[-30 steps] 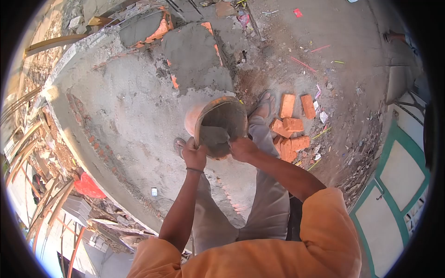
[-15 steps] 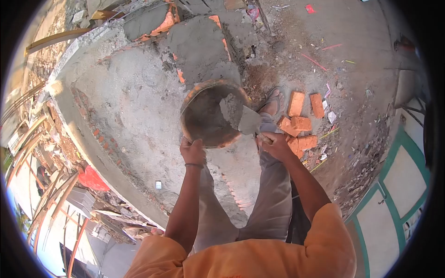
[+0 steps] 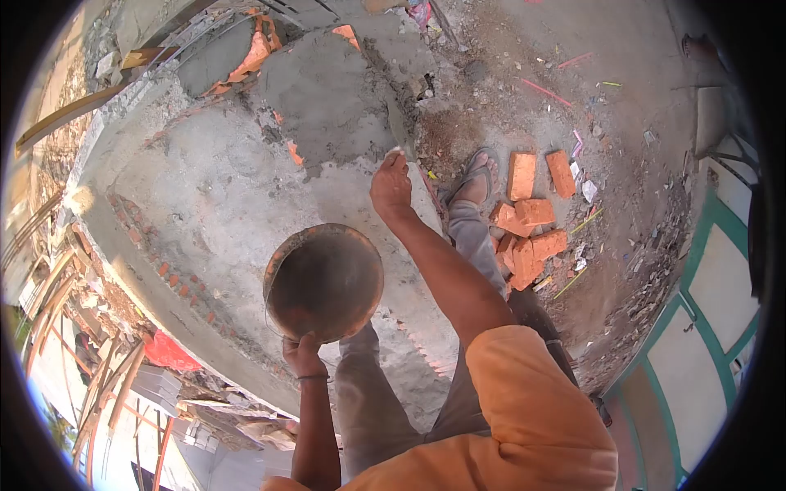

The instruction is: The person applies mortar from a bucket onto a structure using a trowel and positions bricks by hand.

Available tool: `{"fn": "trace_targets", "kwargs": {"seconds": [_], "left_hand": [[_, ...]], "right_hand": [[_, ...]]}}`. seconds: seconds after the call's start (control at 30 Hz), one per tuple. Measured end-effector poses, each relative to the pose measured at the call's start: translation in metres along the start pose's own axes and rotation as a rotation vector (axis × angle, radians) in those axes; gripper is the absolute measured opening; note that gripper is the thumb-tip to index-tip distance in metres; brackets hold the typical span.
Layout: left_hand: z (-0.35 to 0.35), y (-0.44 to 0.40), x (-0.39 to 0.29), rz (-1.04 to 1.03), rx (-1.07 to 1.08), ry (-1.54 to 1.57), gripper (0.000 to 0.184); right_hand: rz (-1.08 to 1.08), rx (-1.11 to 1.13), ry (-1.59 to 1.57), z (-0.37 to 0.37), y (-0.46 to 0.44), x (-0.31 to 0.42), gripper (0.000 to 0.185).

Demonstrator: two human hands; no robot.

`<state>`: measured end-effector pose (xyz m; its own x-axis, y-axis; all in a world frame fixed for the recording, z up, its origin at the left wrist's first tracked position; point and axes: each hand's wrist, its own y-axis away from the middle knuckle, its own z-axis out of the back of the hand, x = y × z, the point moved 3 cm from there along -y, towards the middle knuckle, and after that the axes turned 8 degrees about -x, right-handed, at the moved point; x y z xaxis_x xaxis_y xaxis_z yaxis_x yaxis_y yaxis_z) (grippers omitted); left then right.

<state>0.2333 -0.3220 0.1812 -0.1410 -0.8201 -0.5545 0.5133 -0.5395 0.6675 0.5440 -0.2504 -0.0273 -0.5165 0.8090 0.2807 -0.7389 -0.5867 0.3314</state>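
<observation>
A round, dark bowl (image 3: pixel 324 282) hangs over the grey slab, and my left hand (image 3: pixel 304 356) grips its near rim. Farther forward, my right hand (image 3: pixel 391 184) is closed round the handle of a trowel (image 3: pixel 399 124), whose blade lies against the right edge of the wet mortar patch (image 3: pixel 327 90). The blade is hard to tell from the grey mortar. Orange brick (image 3: pixel 348 35) shows at the patch's far edge.
Several loose bricks (image 3: pixel 521 176) lie right of my sandalled foot (image 3: pixel 477 176). Rubble and wooden poles line the left side, beside a red bag (image 3: pixel 169 352). A green-framed door (image 3: pixel 684 360) stands at the right.
My right hand has moved forward and left from the bowl to the mortar patch, with the trowel. My left hand has drawn the bowl left and nearer to me.
</observation>
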Motion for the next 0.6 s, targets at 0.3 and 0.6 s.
{"fn": "trace_targets", "kwargs": {"seconds": [0.3, 0.6], "left_hand": [[0.023, 0.008, 0.032, 0.105, -0.029, -0.059, 0.027], [-0.055, 0.057, 0.042, 0.179, -0.075, 0.098, 0.026]], "right_hand": [[0.183, -0.177, -0.388, 0.100, 0.051, -0.080, 0.053], [-0.306, 0.608, -1.053, 0.059, -0.117, -0.116, 0.037]]}}
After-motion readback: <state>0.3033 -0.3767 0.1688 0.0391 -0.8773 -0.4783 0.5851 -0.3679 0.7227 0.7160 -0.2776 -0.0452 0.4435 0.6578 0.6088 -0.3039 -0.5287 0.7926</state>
